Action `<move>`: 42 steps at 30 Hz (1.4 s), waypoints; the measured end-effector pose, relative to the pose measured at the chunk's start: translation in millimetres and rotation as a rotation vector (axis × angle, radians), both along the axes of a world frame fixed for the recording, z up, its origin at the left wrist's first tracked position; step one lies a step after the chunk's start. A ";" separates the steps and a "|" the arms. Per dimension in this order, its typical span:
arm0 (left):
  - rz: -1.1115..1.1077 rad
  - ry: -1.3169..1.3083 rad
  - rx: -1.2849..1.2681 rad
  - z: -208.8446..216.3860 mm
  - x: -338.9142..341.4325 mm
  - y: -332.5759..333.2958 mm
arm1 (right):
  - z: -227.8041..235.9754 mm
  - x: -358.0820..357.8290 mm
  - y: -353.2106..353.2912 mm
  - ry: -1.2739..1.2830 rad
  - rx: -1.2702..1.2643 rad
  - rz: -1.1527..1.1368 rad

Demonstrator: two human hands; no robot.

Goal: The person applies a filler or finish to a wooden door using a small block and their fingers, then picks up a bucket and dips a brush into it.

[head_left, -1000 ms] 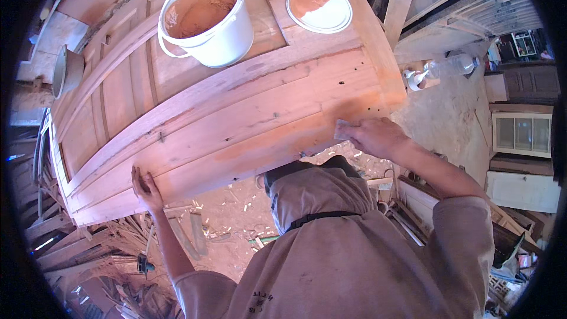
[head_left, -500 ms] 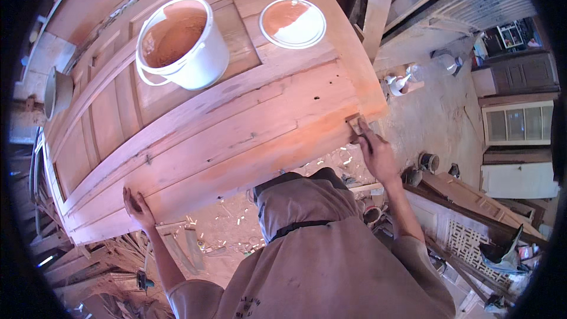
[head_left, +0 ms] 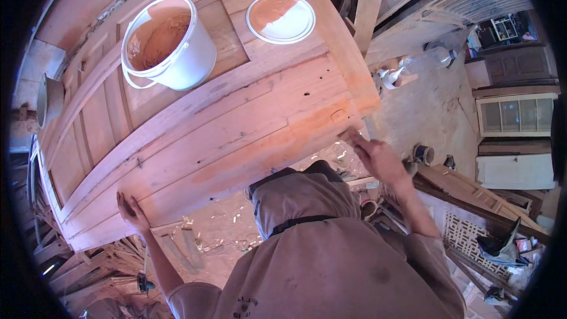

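Observation:
A large wooden door panel [head_left: 224, 136] lies before me, with orange-brown filler smeared along its near right part. At its near left edge, my left hand [head_left: 133, 214] rests on the wood, open with the fingers spread. My right hand [head_left: 378, 156] is closed on a small flat brown scraper [head_left: 345, 134], seen nearly edge-on at the panel's near right corner. A white bucket [head_left: 192, 59] of orange-brown filler stands on the panel. Right of it lies the round white lid [head_left: 295, 26], partly coated with the same filler.
A grey bowl-like container [head_left: 51, 100] is at the far left. Wood offcuts lie below the panel on the left, and chips litter the floor [head_left: 230, 218]. Clear plastic bottle [head_left: 430, 59], tin [head_left: 423, 153] and leaning door panels [head_left: 455, 189] are to the right.
My right hand has drawn the scraper slightly toward me, to the panel's near edge, and turned it edge-on. My left hand stays on the wood. The whole view has shifted slightly.

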State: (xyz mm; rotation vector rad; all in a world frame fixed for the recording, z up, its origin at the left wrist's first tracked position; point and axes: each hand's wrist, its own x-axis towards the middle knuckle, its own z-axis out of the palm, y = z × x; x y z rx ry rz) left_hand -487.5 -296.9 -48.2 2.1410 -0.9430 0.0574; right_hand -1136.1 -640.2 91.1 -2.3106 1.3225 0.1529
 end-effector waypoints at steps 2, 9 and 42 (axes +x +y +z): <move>-0.012 -0.018 0.017 0.4 -1.8 -8.5 | 10.7 5.8 -23.8 0.057 -0.060 0.095; -0.014 -0.077 0.092 6.2 -1.0 -7.1 | 4.7 23.0 -78.2 0.204 0.022 0.376; -0.043 -0.047 0.027 9.1 -4.6 -8.0 | 16.1 27.9 -79.5 0.257 0.086 0.294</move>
